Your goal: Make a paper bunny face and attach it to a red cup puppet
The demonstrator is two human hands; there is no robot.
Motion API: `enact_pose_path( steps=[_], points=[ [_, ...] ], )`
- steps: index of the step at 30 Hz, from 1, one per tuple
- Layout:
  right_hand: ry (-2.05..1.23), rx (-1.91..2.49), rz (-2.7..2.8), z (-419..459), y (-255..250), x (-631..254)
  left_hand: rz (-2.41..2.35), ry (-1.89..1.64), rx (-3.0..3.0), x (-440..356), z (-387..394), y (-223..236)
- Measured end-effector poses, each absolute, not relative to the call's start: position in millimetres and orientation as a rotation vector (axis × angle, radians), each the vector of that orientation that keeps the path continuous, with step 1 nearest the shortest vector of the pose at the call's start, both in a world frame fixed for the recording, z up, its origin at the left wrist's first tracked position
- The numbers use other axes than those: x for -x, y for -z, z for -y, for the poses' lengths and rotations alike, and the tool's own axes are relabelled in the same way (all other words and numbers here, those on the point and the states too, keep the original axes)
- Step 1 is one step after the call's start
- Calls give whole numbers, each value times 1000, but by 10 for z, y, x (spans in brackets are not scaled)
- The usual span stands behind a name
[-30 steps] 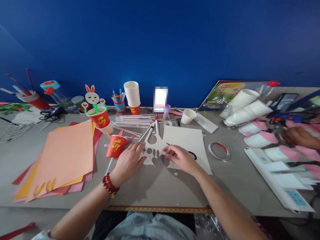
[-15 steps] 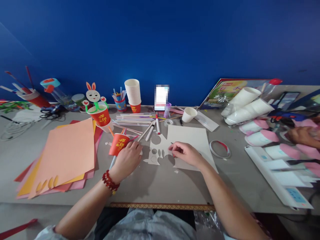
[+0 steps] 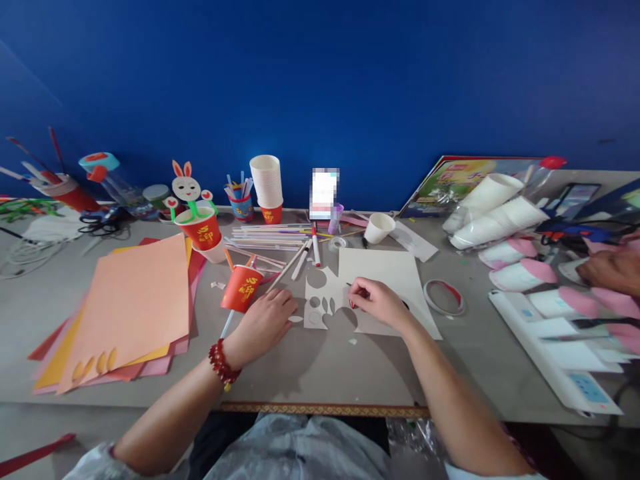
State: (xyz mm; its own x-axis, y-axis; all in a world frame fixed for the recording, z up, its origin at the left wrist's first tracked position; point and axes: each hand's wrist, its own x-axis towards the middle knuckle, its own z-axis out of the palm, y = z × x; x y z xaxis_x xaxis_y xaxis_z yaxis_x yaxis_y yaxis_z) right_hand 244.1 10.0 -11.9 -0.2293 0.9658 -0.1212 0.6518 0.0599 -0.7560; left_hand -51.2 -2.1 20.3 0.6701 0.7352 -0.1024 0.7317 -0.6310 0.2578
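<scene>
My left hand [image 3: 266, 319] lies palm down on the table with its fingers stretched out. Small white paper cut-outs [image 3: 296, 319] lie by its fingertips. Just behind it leans a red paper cup [image 3: 242, 289] with straws. Over a white sheet [image 3: 383, 267], my right hand [image 3: 379, 303] is closed around what look like scissors [image 3: 406, 305]; a black loop shows behind the hand and a dark tip in front. The sheet's left part [image 3: 316, 300] has round, leaf-shaped and larger holes cut from it. The fingers hide most of the scissors.
Coloured paper sheets [image 3: 140, 293] are stacked at left. Straws [image 3: 270, 238], markers [image 3: 315, 245] and a stack of white cups [image 3: 266, 180] stand or lie behind. A tape roll [image 3: 444, 297] and power strip [image 3: 555, 353] are at right, near another person's hand [image 3: 610, 270].
The cut white sheet has shifted to the right together with my right hand. My left hand has come away from the sheet's cut-out edge, and its fingers have drawn closer together.
</scene>
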Motion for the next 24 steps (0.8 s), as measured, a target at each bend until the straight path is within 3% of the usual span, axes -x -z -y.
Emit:
enact_pose_path(
  steps=[7,14,21,24],
  points=[
    [-1058,1525,1890,-80,89,-2397,-1182,-33,-2634,466,53,-144],
    [-1365,1374,1599,-38,159,-2242,-1116,-103,-2685,429,60,-241],
    [-1674,1142,1299,59,-14,-2107,-701,-1054,-2984,449,203,-330],
    [-1706,1077,1286,128,-105,-2079,-453,-1231,-2954,443,243,-364]
  ],
)
